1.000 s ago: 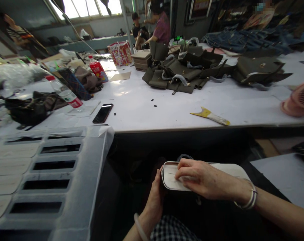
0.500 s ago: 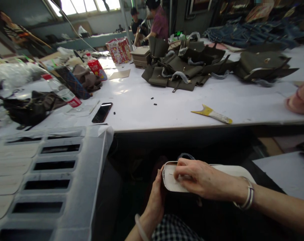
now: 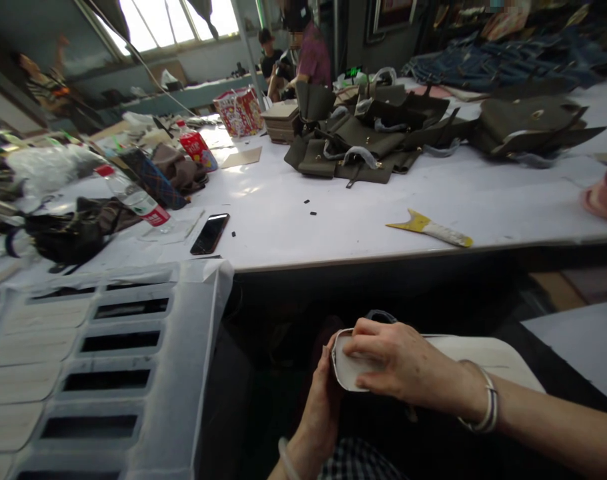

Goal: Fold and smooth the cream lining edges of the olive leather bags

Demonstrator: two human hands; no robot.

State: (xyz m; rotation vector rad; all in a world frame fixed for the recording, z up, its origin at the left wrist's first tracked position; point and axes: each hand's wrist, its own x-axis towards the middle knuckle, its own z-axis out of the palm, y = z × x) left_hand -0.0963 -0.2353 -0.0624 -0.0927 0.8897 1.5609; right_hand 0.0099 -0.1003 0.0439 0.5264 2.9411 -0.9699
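Note:
A long white panel with rounded ends lies across my lap on a dark piece that looks like part of a bag. My left hand is closed around its left end, fingers along the outer edge. Over the same end, my right hand has its fingers bent down onto the white surface, the thumb nearer to me. Whether anything small sits under those fingertips is hidden. Just behind the right hand shows a clear, plastic-wrapped loop. The underside of the piece is lost in shadow.
A white table runs ahead, bearing a phone, a yellow forked tool, a bottle and dark bag pieces. On the left stands a slatted plastic crate with pale strips. People are in the background.
Both hands and the white panel have shifted slightly right and down in view. The right fingers have changed from a pinch-like curl to lying more across the panel, with the thumb farther apart.

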